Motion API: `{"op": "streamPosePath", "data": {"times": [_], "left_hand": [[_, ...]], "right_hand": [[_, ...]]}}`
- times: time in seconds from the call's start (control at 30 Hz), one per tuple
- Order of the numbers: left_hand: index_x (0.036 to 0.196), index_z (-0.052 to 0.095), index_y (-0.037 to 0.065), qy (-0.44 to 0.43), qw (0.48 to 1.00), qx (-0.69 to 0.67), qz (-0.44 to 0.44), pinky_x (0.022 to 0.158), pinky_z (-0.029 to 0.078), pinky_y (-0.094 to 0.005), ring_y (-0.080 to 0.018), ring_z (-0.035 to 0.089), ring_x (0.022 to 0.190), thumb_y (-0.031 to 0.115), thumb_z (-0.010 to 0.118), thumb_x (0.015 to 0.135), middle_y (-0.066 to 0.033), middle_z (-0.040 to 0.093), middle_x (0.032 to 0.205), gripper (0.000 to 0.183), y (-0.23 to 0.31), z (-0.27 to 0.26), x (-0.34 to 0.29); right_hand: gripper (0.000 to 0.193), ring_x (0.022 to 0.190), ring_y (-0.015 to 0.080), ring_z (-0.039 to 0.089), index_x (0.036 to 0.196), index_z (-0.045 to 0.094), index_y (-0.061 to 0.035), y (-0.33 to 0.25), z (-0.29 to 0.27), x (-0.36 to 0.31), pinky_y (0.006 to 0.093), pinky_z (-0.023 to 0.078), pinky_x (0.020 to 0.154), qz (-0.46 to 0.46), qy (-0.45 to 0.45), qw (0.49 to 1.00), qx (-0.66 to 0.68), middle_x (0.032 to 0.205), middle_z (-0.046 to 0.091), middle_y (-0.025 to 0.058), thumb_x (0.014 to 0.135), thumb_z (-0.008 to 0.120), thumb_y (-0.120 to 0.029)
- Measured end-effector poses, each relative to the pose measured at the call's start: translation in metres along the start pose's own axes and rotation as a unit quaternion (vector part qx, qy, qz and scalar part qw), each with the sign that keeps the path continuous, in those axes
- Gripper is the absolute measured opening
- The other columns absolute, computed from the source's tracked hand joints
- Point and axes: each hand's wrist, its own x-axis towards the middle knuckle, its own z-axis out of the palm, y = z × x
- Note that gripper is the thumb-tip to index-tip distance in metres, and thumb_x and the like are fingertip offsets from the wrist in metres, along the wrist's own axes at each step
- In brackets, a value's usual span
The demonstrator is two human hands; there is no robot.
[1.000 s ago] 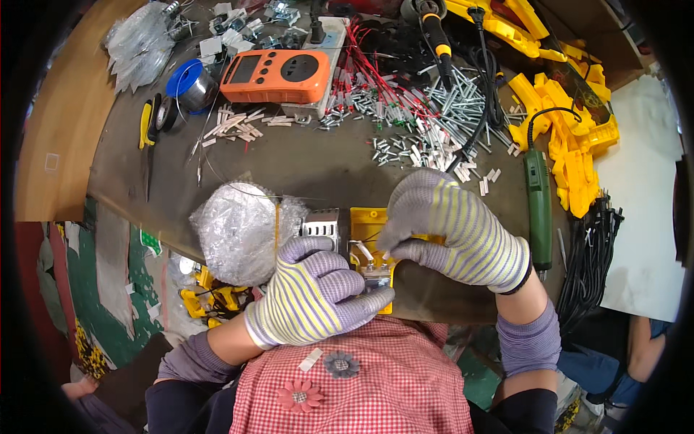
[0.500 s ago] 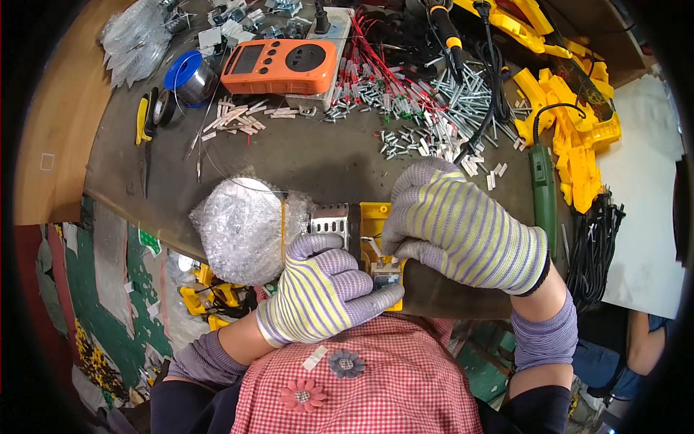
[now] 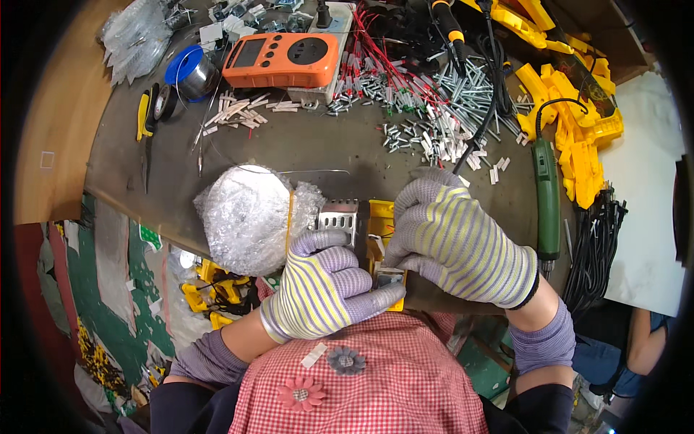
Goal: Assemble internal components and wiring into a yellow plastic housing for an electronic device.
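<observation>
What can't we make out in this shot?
All in the head view:
- What the right hand pinches, if anything: hidden by its gloved fingers.
- Much of the yellow housing's interior: covered by both hands.
- The left hand's underside grip: hidden by the glove.
- Contents of the bubble-wrapped bundle: obscured by wrap.

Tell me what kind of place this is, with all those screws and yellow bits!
It looks like a workshop, probably one where electrical things are put together. The workbench holds a heap of loose screws, an orange meter and a pile of yellow plastic parts.
</observation>
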Motion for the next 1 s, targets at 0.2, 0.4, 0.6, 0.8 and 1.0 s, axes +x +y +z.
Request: {"op": "streamPosePath", "data": {"times": [0.2, 0.4, 0.6, 0.8, 1.0], "left_hand": [[0.101, 0.077, 0.031, -0.004, 1.000, -0.010, 0.002, 0.081, 0.048, -0.0357, -0.0112, 0.055, 0.069, 0.027, 0.069, 0.069, 0.0128, 0.054, 0.069, 0.033, -0.001, -0.008, 0.004], [0.090, 0.076, 0.030, -0.009, 0.999, -0.011, -0.042, 0.091, 0.043, -0.0426, -0.0164, 0.050, 0.080, 0.028, 0.081, 0.059, 0.0057, 0.044, 0.080, 0.032, 0.000, -0.016, -0.005], [0.090, 0.074, 0.011, -0.118, 0.984, -0.048, -0.121, 0.093, 0.042, -0.0462, -0.0298, 0.058, 0.096, 0.019, 0.077, 0.070, -0.0093, 0.059, 0.098, 0.022, -0.035, -0.045, 0.068], [0.081, 0.073, 0.011, -0.262, 0.959, -0.090, -0.064, 0.095, 0.040, -0.0460, -0.0319, 0.057, 0.103, 0.021, 0.076, 0.074, -0.0100, 0.062, 0.108, 0.013, -0.055, -0.051, 0.093], [0.082, 0.074, 0.012, -0.323, 0.943, -0.061, 0.047, 0.097, 0.038, -0.0498, -0.0352, 0.056, 0.108, 0.029, 0.069, 0.078, -0.0119, 0.062, 0.114, 0.018, -0.052, -0.048, 0.115]], "right_hand": [[0.010, 0.095, 0.0248, 0.060, 0.081, 0.072, -0.0173, -0.011, 0.002, -0.001, 0.0414, 0.045, 0.089, 0.032, -0.002, 0.999, -0.012, 0.084, 0.065, 0.0023, 0.073, 0.069, -0.021], [0.011, 0.078, 0.0283, 0.060, 0.085, 0.071, -0.0152, -0.022, -0.001, -0.028, 0.0414, 0.048, 0.077, 0.089, 0.262, 0.961, 0.006, 0.078, 0.060, 0.0052, 0.075, 0.074, -0.019], [0.024, 0.070, 0.0184, 0.061, 0.098, 0.072, -0.0130, -0.047, 0.054, -0.050, 0.0344, 0.049, 0.063, 0.093, 0.186, 0.978, -0.001, 0.076, 0.061, 0.0010, 0.075, 0.075, -0.017], [0.022, 0.071, 0.0190, 0.062, 0.094, 0.072, -0.0086, -0.042, 0.068, -0.045, 0.0361, 0.052, 0.067, 0.048, 0.259, 0.964, 0.024, 0.077, 0.061, -0.0001, 0.074, 0.074, -0.015], [0.023, 0.071, 0.0190, 0.061, 0.095, 0.071, -0.0080, -0.039, 0.067, -0.049, 0.0355, 0.052, 0.067, 0.030, 0.242, 0.969, 0.041, 0.077, 0.061, -0.0002, 0.073, 0.074, -0.015]]}}
